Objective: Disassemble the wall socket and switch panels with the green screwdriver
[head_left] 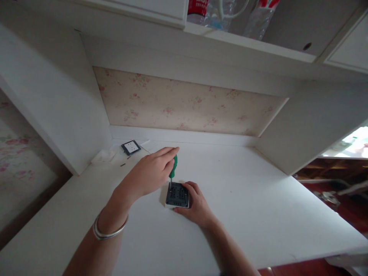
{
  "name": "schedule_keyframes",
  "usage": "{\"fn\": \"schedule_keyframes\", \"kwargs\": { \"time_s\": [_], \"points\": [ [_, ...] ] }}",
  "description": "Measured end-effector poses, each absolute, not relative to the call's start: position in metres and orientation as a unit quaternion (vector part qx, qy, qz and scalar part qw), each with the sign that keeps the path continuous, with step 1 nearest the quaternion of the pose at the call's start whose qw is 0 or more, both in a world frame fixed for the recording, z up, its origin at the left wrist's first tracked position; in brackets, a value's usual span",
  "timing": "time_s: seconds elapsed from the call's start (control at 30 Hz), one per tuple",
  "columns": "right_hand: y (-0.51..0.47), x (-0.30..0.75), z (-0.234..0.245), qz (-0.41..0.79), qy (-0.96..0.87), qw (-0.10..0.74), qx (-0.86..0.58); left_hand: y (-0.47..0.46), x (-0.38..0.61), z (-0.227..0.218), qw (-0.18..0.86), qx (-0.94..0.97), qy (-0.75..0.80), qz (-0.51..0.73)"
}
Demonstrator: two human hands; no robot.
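My left hand is closed around the green handle of a screwdriver. The screwdriver stands nearly upright, and its tip meets the upper left part of a wall socket. This socket has a dark grey inner face and sits in a white box on the table. From the right side, my right hand grips the socket between thumb and fingers. A dark-framed cover plate with a white centre lies farther back on the left. Two small screws rest in front of it.
Clear plastic packaging lies by the left panel of the white table. A thin white strip is near the back ledge. Overhead, a shelf holds plastic bottles. Side panels close in the table left and right.
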State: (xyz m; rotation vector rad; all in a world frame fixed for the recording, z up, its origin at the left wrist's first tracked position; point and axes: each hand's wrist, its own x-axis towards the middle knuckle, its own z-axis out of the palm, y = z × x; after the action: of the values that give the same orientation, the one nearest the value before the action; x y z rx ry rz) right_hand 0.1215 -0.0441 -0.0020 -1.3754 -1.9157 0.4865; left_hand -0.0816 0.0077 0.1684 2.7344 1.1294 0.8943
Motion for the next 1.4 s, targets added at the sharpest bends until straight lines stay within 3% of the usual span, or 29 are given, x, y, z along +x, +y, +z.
{"fn": "schedule_keyframes", "kwargs": {
  "time_s": [0.3, 0.83, 1.13, 1.4],
  "points": [
    [-0.045, 0.121, -0.001, 0.190, -0.742, 0.355, -0.536, 0.009, -0.071, 0.165, -0.062, 0.844, 0.440, 0.300],
    [-0.044, 0.121, -0.001, 0.191, -0.743, 0.356, -0.534, 0.010, -0.073, 0.166, -0.021, 0.852, 0.420, 0.311],
    [-0.044, 0.121, -0.001, 0.190, -0.742, 0.355, -0.536, 0.011, -0.067, 0.162, -0.080, 0.842, 0.439, 0.303],
    [-0.045, 0.121, -0.001, 0.194, -0.744, 0.350, -0.535, 0.010, -0.078, 0.166, 0.019, 0.870, 0.404, 0.283]
  ]
}}
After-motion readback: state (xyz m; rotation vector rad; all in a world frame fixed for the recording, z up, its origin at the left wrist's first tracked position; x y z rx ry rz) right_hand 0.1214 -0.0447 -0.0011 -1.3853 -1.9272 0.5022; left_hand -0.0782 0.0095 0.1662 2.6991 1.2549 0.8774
